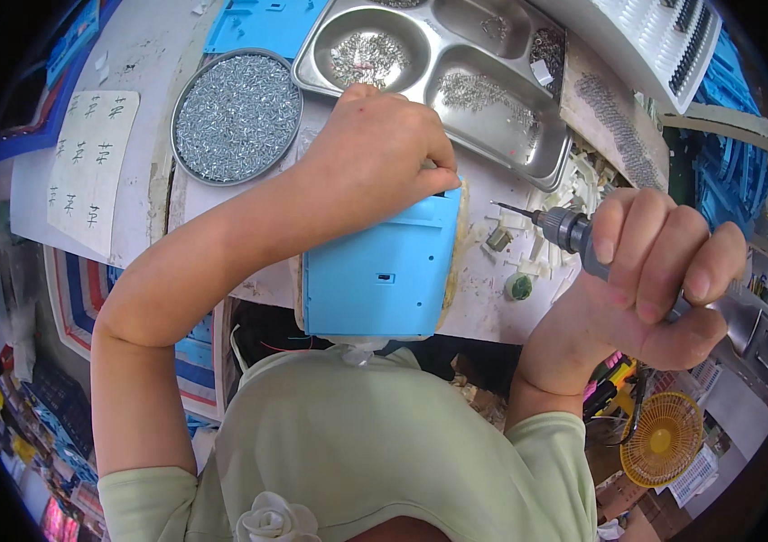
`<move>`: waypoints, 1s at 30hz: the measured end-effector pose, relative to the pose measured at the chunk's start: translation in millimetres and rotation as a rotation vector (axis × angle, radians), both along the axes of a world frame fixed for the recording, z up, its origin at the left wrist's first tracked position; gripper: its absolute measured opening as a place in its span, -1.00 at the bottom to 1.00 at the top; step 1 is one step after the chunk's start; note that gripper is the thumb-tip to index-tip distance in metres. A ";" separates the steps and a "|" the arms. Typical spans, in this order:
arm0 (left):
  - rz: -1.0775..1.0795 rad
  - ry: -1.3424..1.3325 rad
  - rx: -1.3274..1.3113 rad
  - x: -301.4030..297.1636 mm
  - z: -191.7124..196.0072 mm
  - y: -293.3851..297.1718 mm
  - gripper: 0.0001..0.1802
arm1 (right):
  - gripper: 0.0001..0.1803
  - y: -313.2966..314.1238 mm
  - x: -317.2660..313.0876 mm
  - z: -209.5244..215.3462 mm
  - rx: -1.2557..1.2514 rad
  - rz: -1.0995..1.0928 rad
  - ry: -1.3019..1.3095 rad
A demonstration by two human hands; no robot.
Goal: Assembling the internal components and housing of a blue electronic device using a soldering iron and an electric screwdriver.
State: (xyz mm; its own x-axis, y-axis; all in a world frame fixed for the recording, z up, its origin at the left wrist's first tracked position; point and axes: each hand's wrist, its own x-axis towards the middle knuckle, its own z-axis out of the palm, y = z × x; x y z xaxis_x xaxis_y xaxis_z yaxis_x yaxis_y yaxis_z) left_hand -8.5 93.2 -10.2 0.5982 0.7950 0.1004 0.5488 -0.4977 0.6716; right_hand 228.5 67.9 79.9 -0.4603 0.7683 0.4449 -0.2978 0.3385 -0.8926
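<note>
A light-blue plastic panel point(357, 289) lies in front of me on a pale padded base point(458, 262). It has small holes and a slot with a dark part in it. My left hand point(393, 149) is bent over the panel's far edge, thumb and fingers pinched together. What lies between those fingertips is hidden. To the right of the panel, my right hand point(659, 271) is wrapped round a grey power screwdriver point(569, 230). Its thin bit point(512, 209) points left toward the panel and touches nothing.
A round dish of silver screws point(237, 117) stands beyond my left forearm. A steel compartment tray point(492, 149) with small metal parts sits at the far side. White plastic scraps point(573, 194) and a small green-topped round item point(518, 286) lie on the right; a yellow basket point(661, 438) is lower right.
</note>
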 end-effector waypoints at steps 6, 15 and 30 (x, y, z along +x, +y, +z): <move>-0.056 -0.013 -0.112 -5.9 6.1 6.5 -0.82 | -0.74 -5.0 0.9 5.1 -0.008 -0.010 -0.012; -0.092 -0.221 0.301 -10.2 19.6 -29.0 -0.82 | -0.72 -9.9 -19.5 3.5 -0.012 0.057 0.166; -0.008 -0.313 0.212 -41.5 -1.0 -97.4 -0.83 | -0.75 7.9 -56.4 -44.9 -0.058 -0.130 0.150</move>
State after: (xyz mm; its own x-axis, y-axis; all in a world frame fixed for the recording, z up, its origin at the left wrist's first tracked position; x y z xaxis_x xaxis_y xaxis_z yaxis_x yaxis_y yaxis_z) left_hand -50.0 -4.2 -11.2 0.5188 0.7325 0.4408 0.3291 -0.6470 0.6878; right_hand 172.0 75.8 35.0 -0.2873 0.8431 0.4546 -0.3860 0.3324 -0.8605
